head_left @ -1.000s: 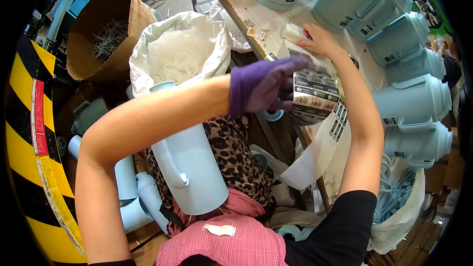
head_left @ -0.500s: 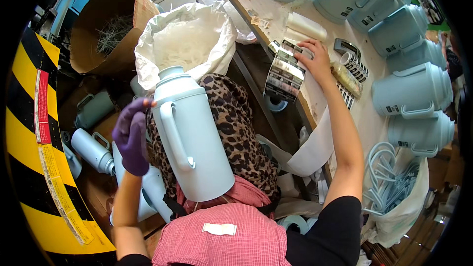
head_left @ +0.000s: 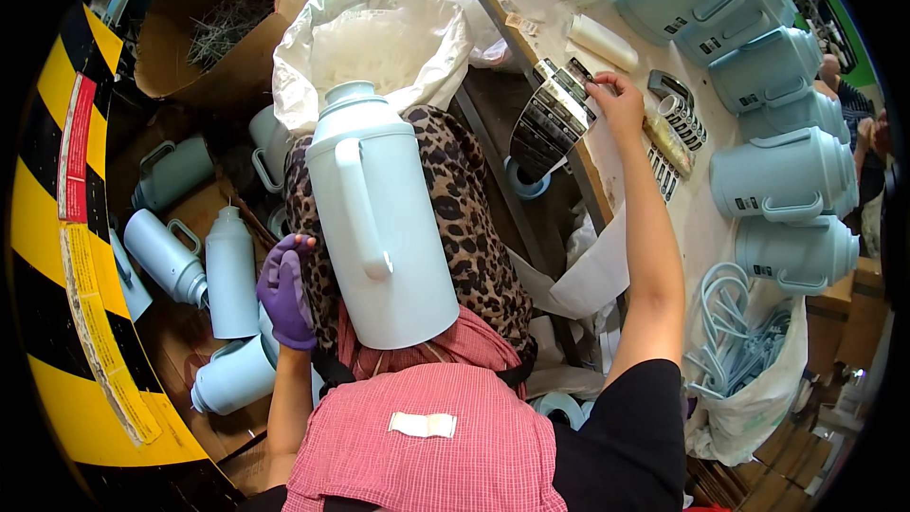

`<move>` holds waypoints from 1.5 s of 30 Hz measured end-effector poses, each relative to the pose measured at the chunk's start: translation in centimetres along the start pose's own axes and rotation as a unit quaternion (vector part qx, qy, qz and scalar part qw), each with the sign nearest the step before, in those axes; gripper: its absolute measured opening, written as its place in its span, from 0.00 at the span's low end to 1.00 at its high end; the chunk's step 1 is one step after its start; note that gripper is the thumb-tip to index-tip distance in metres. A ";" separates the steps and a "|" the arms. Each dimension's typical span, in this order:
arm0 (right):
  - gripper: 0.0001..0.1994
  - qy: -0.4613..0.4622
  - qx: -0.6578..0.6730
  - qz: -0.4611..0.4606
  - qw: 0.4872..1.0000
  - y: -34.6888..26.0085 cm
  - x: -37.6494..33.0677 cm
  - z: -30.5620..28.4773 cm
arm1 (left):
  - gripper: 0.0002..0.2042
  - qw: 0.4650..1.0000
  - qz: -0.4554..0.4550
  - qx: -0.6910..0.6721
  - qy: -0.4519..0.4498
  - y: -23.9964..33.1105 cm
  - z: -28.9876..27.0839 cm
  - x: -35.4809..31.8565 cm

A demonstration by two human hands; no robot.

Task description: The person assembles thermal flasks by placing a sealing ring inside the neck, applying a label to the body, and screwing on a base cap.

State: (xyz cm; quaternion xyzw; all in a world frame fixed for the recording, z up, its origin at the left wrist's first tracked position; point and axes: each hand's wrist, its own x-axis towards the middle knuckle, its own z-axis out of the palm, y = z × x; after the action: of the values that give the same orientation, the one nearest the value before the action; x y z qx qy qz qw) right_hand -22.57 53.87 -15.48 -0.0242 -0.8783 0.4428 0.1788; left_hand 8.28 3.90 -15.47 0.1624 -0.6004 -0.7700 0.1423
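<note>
**Label sheet lifted, jug on lap not yet labelled**

Right hand (head_left: pixel 621 100): fingers pinched shut on top edge of a label sheet (head_left: pixel 555 118), a dark strip of striped rectangular stickers hanging off the bench edge (head_left: pixel 607 199).

Left hand (head_left: pixel 287 289), purple glove: curled against the lap beside the pale blue jug (head_left: pixel 379 228); whether it grips the jug's side, can't tell. Jug lies on the lap, lid away from the person, handle up, no sticker visible on the face shown.

Progress, my read: 6+ jugs on bench (head_left: pixel 782 175) lie on their sides with small dark labels on, so done. Unlabelled-looking jugs on floor (head_left: pixel 180 261) at left, so plenty left.

Around:
- white sack (head_left: pixel 379 38) ahead, open
- cardboard box (head_left: pixel 204 19) of pale shreds
- yellow-black hazard strip (head_left: pixel 71 256), with red sign patch, along the left
- bag of blue handles (head_left: pixel 749 351) at right
</note>
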 end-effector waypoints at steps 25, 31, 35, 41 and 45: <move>0.06 0.080 -0.089 -0.161 0.980 -5.9 -5.1 -1.3 | 0.14 1.000 -0.022 0.011 -0.018 -2.1 -0.4 -1.9; 0.14 -0.258 0.146 0.072 0.952 -18.2 -18.7 -4.1 | 0.43 0.835 0.383 0.360 -0.164 -0.9 0.2 -4.4; 0.21 -0.485 0.236 0.242 0.807 -22.4 -22.6 -1.6 | 0.42 0.774 0.407 0.424 -0.237 -1.1 2.4 -5.9; 0.18 -0.564 0.167 0.200 0.783 -24.7 -22.7 3.1 | 0.29 0.798 0.399 0.407 -0.197 -1.3 3.6 -6.5; 0.18 -0.579 0.118 0.168 0.789 -25.6 -22.5 4.0 | 0.28 0.808 0.418 0.370 -0.188 -1.2 3.7 -6.4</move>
State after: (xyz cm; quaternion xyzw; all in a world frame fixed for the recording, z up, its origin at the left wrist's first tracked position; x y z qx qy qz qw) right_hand 0.05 30.76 -4.12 0.1110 -0.7400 0.4969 -0.4394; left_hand 12.50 10.06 -15.27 -0.2122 -0.8647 -0.3709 0.2639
